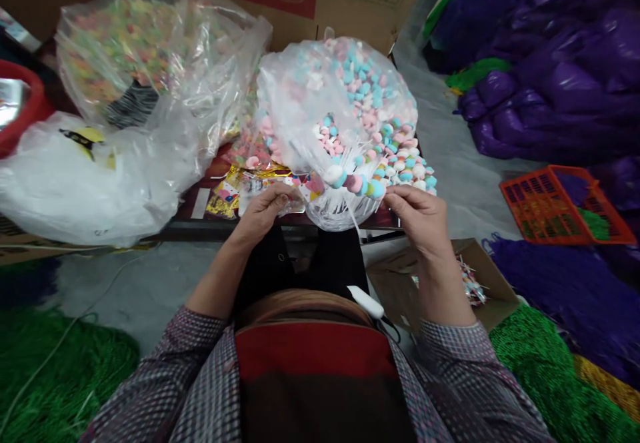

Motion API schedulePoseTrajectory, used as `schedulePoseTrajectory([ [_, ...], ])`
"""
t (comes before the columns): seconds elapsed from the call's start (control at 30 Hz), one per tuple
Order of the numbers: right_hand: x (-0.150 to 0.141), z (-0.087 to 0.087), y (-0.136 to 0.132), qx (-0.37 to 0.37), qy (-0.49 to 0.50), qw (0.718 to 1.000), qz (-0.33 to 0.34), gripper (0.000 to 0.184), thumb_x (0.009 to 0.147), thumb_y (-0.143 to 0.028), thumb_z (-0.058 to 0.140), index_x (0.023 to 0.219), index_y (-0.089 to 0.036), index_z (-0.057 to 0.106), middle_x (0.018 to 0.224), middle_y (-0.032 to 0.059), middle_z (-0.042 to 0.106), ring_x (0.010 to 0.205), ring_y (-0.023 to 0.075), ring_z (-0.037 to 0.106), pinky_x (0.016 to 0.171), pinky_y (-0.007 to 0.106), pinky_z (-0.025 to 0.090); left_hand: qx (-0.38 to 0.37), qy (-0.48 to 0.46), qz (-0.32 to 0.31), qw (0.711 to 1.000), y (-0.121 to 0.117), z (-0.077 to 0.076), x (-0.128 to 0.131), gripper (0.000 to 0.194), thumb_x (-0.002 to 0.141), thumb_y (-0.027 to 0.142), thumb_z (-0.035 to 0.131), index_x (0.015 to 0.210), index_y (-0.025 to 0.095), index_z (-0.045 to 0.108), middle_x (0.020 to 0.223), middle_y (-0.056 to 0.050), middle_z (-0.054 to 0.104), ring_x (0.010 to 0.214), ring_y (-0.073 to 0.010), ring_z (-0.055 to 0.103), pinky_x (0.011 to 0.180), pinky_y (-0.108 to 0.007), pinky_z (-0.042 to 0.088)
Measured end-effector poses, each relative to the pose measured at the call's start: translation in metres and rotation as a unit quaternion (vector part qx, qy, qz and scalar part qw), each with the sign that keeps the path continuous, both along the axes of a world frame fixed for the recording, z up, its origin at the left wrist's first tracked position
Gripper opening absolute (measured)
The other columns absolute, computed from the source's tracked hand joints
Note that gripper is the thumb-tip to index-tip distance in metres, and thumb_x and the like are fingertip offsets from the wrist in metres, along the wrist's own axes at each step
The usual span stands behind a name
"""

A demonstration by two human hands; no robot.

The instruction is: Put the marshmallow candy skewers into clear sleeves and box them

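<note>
My left hand [264, 211] is closed in a pinch on a small clear wrapper [295, 198] at the near edge of a low dark table [200, 216]. My right hand [419, 216] is closed on the white stick of a pastel candy lollipop [356, 183], whose pink, blue and white beads lie between both hands. Just behind them bulges a clear bag [345, 116] full of the same pink, blue and white candies on sticks. Gold printed wrappers [227, 196] lie on the table beside my left hand.
A second clear bag of mixed-colour candies [145, 56] and a white plastic bag [75, 176] fill the left of the table. A cardboard box [475, 283] stands by my right knee, an orange crate [560, 203] further right. Purple bags and green and purple tassel heaps surround me.
</note>
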State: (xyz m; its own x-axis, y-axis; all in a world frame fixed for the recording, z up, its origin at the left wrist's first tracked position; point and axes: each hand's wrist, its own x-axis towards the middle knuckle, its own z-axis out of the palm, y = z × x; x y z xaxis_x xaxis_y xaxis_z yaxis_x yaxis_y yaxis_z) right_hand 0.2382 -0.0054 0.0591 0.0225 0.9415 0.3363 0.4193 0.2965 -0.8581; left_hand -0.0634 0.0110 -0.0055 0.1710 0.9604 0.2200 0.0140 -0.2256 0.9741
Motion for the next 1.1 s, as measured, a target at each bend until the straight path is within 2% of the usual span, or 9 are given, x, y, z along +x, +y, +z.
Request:
schedulePoseTrajectory([
  [0.23,0.019,-0.002,0.002,0.053,-0.114,0.992,0.028,0.019,0.089,-0.043,0.069,0.085,-0.028,0.08,0.08,0.0021,0.079,0.076,0.02,0.073,0.075,0.038,0.058,0.043,0.043,-0.012,0.998,0.001,0.005,-0.002,0.034,0.094,0.055,0.06,0.094,0.023,0.074,0.098,-0.006,0.073,0.095,-0.0197,0.065,0.093,-0.035,0.05],
  [0.37,0.027,0.002,0.002,0.075,-0.204,0.974,0.063,0.025,0.093,-0.05,0.065,0.086,-0.03,0.079,0.081,0.0024,0.079,0.078,0.0207,0.073,0.08,0.04,0.056,0.081,0.118,-0.032,0.989,0.008,0.004,-0.008,0.033,0.096,0.051,0.056,0.094,0.022,0.072,0.097,-0.008,0.072,0.098,-0.0217,0.064,0.097,-0.039,0.048],
  [0.5,0.029,0.005,0.003,0.087,-0.263,0.959,0.067,0.023,0.094,-0.048,0.064,0.085,-0.031,0.077,0.081,0.0033,0.076,0.081,0.0223,0.071,0.079,0.041,0.055,0.133,0.212,-0.062,0.966,0.016,0.004,-0.014,0.034,0.098,0.049,0.05,0.092,0.023,0.072,0.099,-0.008,0.071,0.101,-0.0227,0.062,0.1,-0.041,0.046],
  [0.63,0.027,0.001,0.002,0.081,-0.26,0.96,0.064,0.022,0.093,-0.046,0.065,0.086,-0.029,0.077,0.081,0.0044,0.075,0.078,0.0227,0.069,0.073,0.039,0.054,0.178,0.265,-0.074,0.945,0.019,0.005,-0.017,0.029,0.1,0.04,0.048,0.094,0.023,0.071,0.096,-0.006,0.071,0.099,-0.021,0.06,0.098,-0.039,0.044],
  [0.8,0.028,-0.008,0.002,0.064,-0.27,0.958,0.078,0.033,0.097,-0.052,0.057,0.085,-0.03,0.078,0.072,0.0025,0.074,0.067,0.0198,0.067,0.07,0.037,0.052,0.202,0.317,-0.04,0.926,0.019,0.004,-0.016,0.026,0.1,0.034,0.049,0.092,0.023,0.07,0.089,-0.005,0.067,0.093,-0.0206,0.057,0.092,-0.037,0.042],
  [0.93,0.029,-0.013,0.002,0.076,-0.287,0.949,0.106,0.04,0.097,-0.059,0.052,0.085,-0.03,0.077,0.072,0.0022,0.074,0.069,0.0191,0.068,0.075,0.038,0.05,0.22,0.347,-0.02,0.911,0.021,0.001,-0.016,0.025,0.1,0.031,0.048,0.088,0.023,0.068,0.08,-0.004,0.061,0.084,-0.0204,0.052,0.084,-0.036,0.039],
  [1.1,0.029,-0.019,0.0,0.077,-0.259,0.957,0.102,0.033,0.097,-0.055,0.057,0.088,-0.029,0.075,0.08,0.0036,0.075,0.079,0.0207,0.068,0.079,0.039,0.051,0.221,0.358,-0.024,0.907,0.021,-0.002,-0.015,0.025,0.1,0.03,0.048,0.086,0.023,0.066,0.077,-0.004,0.057,0.083,-0.0214,0.05,0.087,-0.038,0.039],
])
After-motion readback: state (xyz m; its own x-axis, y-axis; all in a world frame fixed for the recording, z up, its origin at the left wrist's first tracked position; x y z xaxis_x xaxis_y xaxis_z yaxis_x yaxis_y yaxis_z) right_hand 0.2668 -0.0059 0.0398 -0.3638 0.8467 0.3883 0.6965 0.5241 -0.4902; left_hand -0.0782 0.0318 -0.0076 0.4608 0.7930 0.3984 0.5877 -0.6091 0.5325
